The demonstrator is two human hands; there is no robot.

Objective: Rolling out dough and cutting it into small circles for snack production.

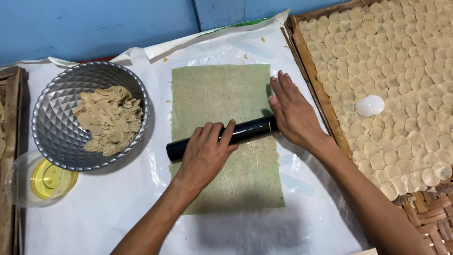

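White sheet [94, 212]; dough sheet [222, 94] (green), bowl [56, 137], tray [314, 80]

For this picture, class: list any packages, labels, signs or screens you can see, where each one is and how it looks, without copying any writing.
None of these shows: no package, label, sign or screen. There are only both hands on a black rolling pin over a flat green dough sheet, a metal bowl and a woven tray.

You have one green dough sheet [226, 137], one black rolling pin [222, 138] and two hands on it. One metal bowl [56, 132], one glass oil bowl [19, 182], one white cutter [369, 106]. Dough rounds fill one woven tray [311, 75], too many to count.
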